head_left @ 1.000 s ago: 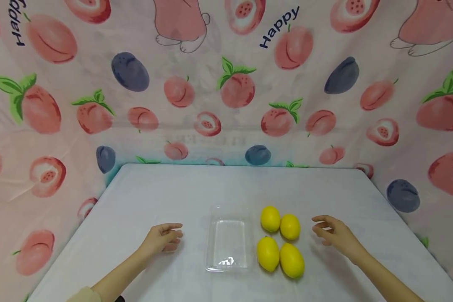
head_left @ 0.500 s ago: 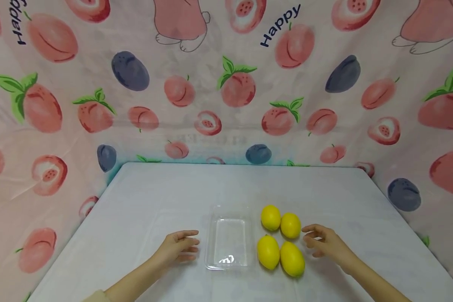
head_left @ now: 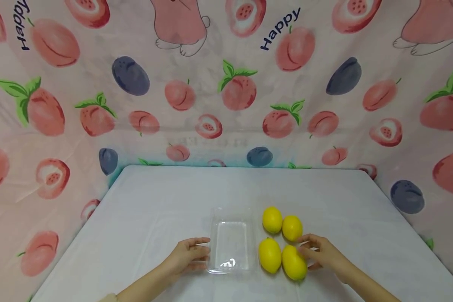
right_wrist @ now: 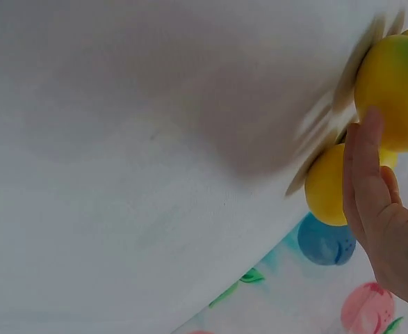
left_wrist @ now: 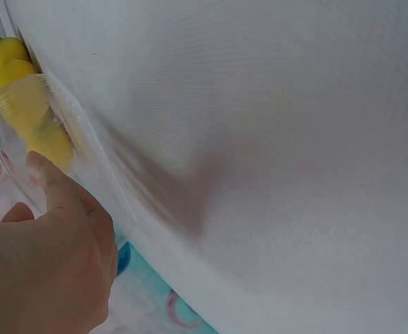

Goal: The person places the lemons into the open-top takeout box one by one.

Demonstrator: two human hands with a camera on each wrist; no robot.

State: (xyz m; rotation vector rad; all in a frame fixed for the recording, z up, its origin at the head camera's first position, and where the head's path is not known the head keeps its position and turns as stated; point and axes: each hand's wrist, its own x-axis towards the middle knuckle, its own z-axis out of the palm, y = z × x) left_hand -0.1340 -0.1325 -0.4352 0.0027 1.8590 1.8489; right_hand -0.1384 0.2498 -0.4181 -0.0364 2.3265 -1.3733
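Note:
A clear plastic box (head_left: 232, 243) stands on the white table in the head view, a rectangular tray shape. My left hand (head_left: 190, 254) is at its left side, fingertips right at the wall, fingers loosely extended. To the right of the box lie several yellow lemons in two rows. The near right lemon (head_left: 294, 264) has my right hand (head_left: 322, 253) beside it, fingertips at its upper right edge and the fingers relaxed. In the right wrist view, the fingers (right_wrist: 367, 160) overlap a lemon (right_wrist: 395, 90). Through the box's wall (left_wrist: 85, 139), lemons show in the left wrist view.
The near left lemon (head_left: 269, 256) sits between the box and the near right one. Two more, a far left lemon (head_left: 272, 220) and a far right lemon (head_left: 292, 228), lie behind them. A fruit-patterned cloth (head_left: 154, 84) hangs beyond the table's back edge.
My left hand has moved right and nearer, up to the box's left side. The right hand has come left and nearer, reaching the near right lemon. Box and lemons lie as before.

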